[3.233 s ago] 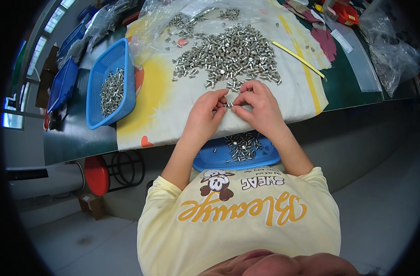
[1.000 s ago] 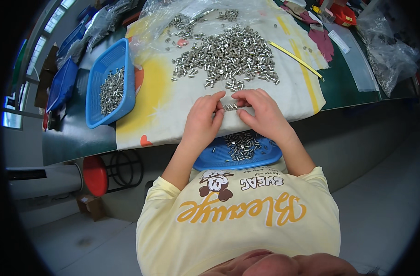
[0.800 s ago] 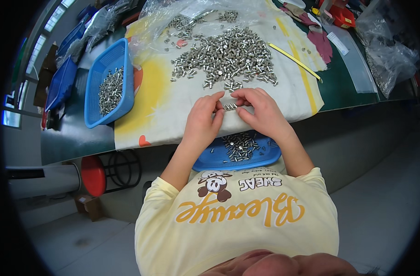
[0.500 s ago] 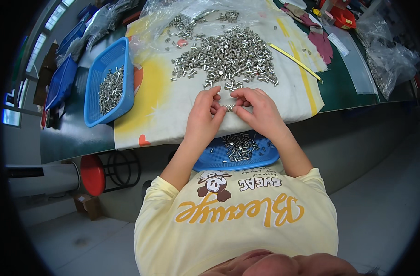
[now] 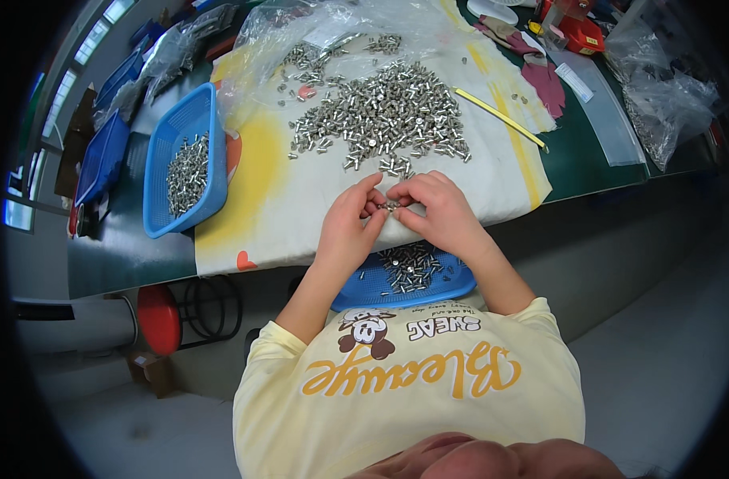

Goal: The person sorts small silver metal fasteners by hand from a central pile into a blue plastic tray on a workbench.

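My left hand (image 5: pixel 350 215) and my right hand (image 5: pixel 436 206) meet at the near edge of the cloth. Their thumbs and fingertips pinch a short row of small headed metal pieces (image 5: pixel 391 206), like screws or rivets, between them. Just beyond my fingers spreads a big heap of the same silver pieces (image 5: pixel 392 108), with a few loose ones at its near end. Below my hands, at my lap, a blue tray (image 5: pixel 356 294) holds more metal pieces (image 5: pixel 410 267). Fingers hide part of what I hold.
A light blue basket (image 5: pixel 151 184) with metal pieces stands left on the yellow-and-white cloth (image 5: pixel 260 215). A yellow strip-like tool (image 5: pixel 500 117) lies to the right, near a pink glove (image 5: pixel 546 86). Plastic film (image 5: pixel 260 48) covers the far side. A red stool (image 5: pixel 158 319) stands below left.
The view has shifted slightly, so the table and hands sit lower in it. Both hands still pinch the metal pieces, and less of the row shows between the fingertips.
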`<action>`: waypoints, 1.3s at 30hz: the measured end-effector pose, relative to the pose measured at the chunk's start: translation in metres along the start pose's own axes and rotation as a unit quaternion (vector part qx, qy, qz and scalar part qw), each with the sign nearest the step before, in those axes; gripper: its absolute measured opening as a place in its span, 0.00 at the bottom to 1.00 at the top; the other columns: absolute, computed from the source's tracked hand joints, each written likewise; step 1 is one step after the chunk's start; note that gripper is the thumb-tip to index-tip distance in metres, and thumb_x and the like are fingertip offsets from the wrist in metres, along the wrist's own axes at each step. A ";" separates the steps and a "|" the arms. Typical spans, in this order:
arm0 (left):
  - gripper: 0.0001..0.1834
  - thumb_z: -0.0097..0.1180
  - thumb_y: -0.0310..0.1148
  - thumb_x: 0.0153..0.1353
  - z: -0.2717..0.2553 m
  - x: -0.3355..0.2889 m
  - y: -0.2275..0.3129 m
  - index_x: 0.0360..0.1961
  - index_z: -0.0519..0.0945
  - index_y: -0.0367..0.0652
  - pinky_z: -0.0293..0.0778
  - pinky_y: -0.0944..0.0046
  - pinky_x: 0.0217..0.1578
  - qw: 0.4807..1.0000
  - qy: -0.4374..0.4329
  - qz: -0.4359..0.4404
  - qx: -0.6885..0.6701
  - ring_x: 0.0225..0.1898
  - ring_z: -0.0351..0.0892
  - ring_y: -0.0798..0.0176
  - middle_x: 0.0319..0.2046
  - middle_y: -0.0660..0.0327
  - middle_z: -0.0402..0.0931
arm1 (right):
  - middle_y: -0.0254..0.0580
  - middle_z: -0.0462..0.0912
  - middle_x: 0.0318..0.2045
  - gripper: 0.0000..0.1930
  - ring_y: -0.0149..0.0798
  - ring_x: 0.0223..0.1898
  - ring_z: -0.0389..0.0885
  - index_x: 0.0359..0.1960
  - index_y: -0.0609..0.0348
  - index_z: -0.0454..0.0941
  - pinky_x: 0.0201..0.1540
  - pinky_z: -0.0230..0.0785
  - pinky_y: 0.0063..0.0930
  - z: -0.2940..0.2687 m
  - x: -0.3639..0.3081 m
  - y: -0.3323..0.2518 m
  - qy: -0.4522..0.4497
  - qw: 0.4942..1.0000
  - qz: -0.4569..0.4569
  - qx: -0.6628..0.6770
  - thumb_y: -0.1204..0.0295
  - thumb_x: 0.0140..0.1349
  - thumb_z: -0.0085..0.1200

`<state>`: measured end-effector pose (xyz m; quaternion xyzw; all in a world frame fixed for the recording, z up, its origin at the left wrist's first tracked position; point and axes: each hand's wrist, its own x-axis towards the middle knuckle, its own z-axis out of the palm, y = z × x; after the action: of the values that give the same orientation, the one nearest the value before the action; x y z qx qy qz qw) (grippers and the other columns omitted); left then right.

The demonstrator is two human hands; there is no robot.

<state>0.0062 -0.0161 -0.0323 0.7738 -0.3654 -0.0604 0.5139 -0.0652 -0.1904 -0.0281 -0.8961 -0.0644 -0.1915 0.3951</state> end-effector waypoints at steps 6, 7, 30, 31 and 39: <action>0.28 0.60 0.18 0.55 -0.003 0.000 0.000 0.59 0.73 0.39 0.73 0.70 0.40 0.998 -0.049 -0.027 0.012 0.36 0.75 0.70 0.34 0.64 0.77 | 0.34 0.80 0.30 0.10 0.42 0.37 0.76 0.34 0.53 0.81 0.44 0.68 0.36 -0.004 -0.003 -0.002 -0.003 1.000 -0.011 0.002 0.72 0.50 0.65; 0.28 0.60 0.17 0.55 -0.004 -0.001 0.002 0.59 0.73 0.39 0.74 0.69 0.41 0.997 -0.070 -0.034 0.005 0.37 0.76 0.69 0.35 0.64 0.77 | 0.34 0.79 0.30 0.10 0.42 0.37 0.76 0.33 0.52 0.81 0.44 0.68 0.36 -0.005 -0.006 0.000 -0.009 1.000 -0.012 -0.004 0.71 0.49 0.66; 0.21 0.57 0.20 0.54 0.012 0.042 -0.014 0.52 0.74 0.38 0.69 0.53 0.54 0.982 0.033 0.081 0.165 0.50 0.72 0.45 0.46 0.49 0.75 | 0.43 0.78 0.43 0.16 0.48 0.46 0.77 0.45 0.56 0.80 0.50 0.71 0.38 0.012 0.026 0.023 0.070 0.994 0.001 -0.078 0.71 0.52 0.64; 0.21 0.57 0.20 0.54 0.011 0.042 -0.014 0.52 0.74 0.38 0.69 0.53 0.54 0.982 0.032 0.083 0.168 0.50 0.72 0.45 0.46 0.49 0.75 | 0.43 0.78 0.43 0.16 0.48 0.46 0.77 0.45 0.56 0.80 0.50 0.71 0.38 0.012 0.025 0.024 0.074 0.994 0.001 -0.077 0.71 0.52 0.64; 0.15 0.60 0.21 0.53 0.010 0.035 -0.010 0.43 0.77 0.40 0.71 0.54 0.43 0.991 0.039 0.062 0.115 0.40 0.74 0.49 0.36 0.55 0.75 | 0.41 0.76 0.38 0.11 0.47 0.43 0.76 0.36 0.56 0.80 0.46 0.72 0.38 0.008 0.019 0.013 0.111 0.994 0.007 -0.002 0.73 0.50 0.64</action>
<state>0.0321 -0.0435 -0.0352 0.8051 -0.3971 0.0445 0.4383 -0.0420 -0.1937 -0.0344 -0.8708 -0.0134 -0.2868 0.3992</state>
